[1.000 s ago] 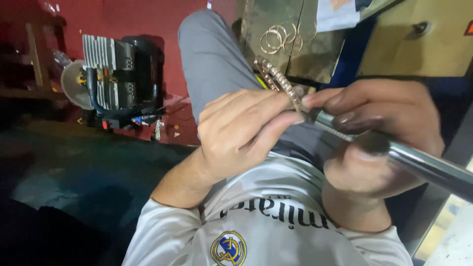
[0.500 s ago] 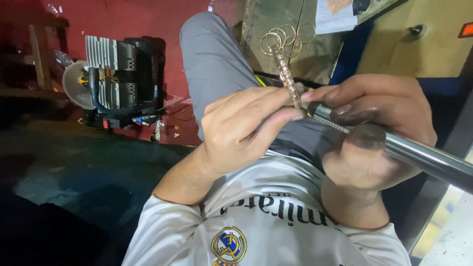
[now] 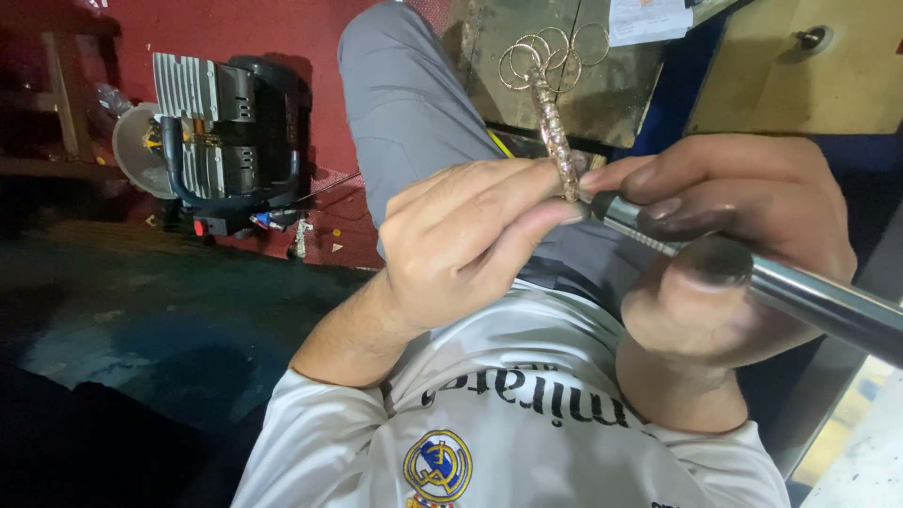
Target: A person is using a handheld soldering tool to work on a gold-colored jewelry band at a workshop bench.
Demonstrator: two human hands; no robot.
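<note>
Your left hand (image 3: 461, 249) is pinching a slim ornate metal piece (image 3: 555, 141) between thumb and fingertips, its wire loops pointing away from you. Your right hand (image 3: 724, 254) is gripping a steel rotary handpiece (image 3: 800, 292), tip touching the piece's lower end above your lap.

The left hand (image 3: 461, 249) pinches the lower end of a slim, knobbly metal chain strip (image 3: 553, 132) topped by a cluster of thin wire rings (image 3: 550, 52) well above the grip. Just right of the pinch, the right hand (image 3: 724, 254) wraps around a polished steel rotary handpiece (image 3: 800, 296), its dark tip touching the strip at the fingertips. Far left of the grip stands a black and silver compressor (image 3: 226, 132).
</note>
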